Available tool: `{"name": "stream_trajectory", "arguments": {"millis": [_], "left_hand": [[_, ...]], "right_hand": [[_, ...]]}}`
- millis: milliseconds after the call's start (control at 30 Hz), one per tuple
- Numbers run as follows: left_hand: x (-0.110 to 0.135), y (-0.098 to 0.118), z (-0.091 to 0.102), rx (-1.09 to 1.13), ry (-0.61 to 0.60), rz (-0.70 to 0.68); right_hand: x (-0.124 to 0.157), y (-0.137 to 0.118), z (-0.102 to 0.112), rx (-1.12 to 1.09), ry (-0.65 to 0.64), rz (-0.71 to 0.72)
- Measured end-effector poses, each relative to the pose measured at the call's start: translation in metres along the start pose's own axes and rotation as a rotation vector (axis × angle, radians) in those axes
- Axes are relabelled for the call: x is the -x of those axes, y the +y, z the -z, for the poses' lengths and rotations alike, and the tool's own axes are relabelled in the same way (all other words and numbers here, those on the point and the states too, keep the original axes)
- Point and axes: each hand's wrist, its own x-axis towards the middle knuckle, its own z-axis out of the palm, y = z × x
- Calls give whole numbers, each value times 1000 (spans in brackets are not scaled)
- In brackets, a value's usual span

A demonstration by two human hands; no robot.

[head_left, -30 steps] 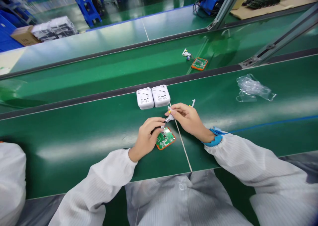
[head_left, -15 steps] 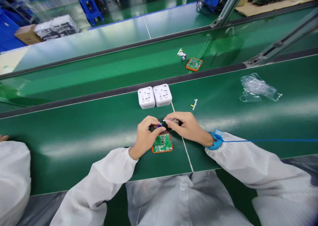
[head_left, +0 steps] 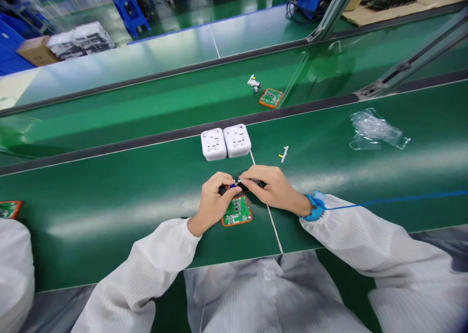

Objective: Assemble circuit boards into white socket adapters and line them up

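Observation:
My left hand [head_left: 212,204] is closed, thumb and fingers pinching a small blue part [head_left: 233,185]. Opposite it, my right hand [head_left: 272,189] is also closed, on a small white piece [head_left: 240,181] whose tip meets the blue part's end. Whether the two are joined I cannot tell. Just below the fingers a green circuit board [head_left: 237,212] in an orange frame lies flat on the bench, with thin wires running up toward my hands. Behind my right hand lies a loose white plastic strip [head_left: 284,154] with a yellow nub.
Two white boxy housings [head_left: 225,142] stand side by side behind my hands. A clear plastic bag [head_left: 378,129] lies at the right. On the belt beyond rests another framed board [head_left: 271,98] with wired parts. A person's white sleeve [head_left: 16,255] is at the left edge, beside another board [head_left: 10,209].
The white piece and the blue part have come together between my fingertips. The board on the belt has moved left. Another framed board now shows at the left edge, where a hand was.

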Motion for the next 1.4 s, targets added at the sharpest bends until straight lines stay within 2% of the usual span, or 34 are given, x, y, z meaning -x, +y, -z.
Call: {"name": "stream_trajectory", "arguments": {"millis": [167,500,833,1033,1133,1233,1300,1367,1400], "left_hand": [[-1,3,0,-26,-53,-11],[0,2,0,-21,-48,-24],[3,5,-1,-258,-12,-183],[4,5,-3,-320,34,-208],[7,4,-5,-370,51,-262],[8,4,-7,-449,27,-336],[4,5,-6,-497,-45,-387],[-6,5,-1,-519,-107,-461],[-13,4,3,-533,-106,-499]], "right_hand": [[0,0,0,-2,-22,23],[-1,0,4,-20,-37,4],[4,0,-4,42,-11,67],[6,-1,-10,45,-8,48],[4,-2,-12,63,-24,25],[-3,0,-3,38,-82,-17],[-9,4,10,8,-208,-29],[-11,9,26,100,-322,-10],[-11,12,32,220,-333,0]]}}
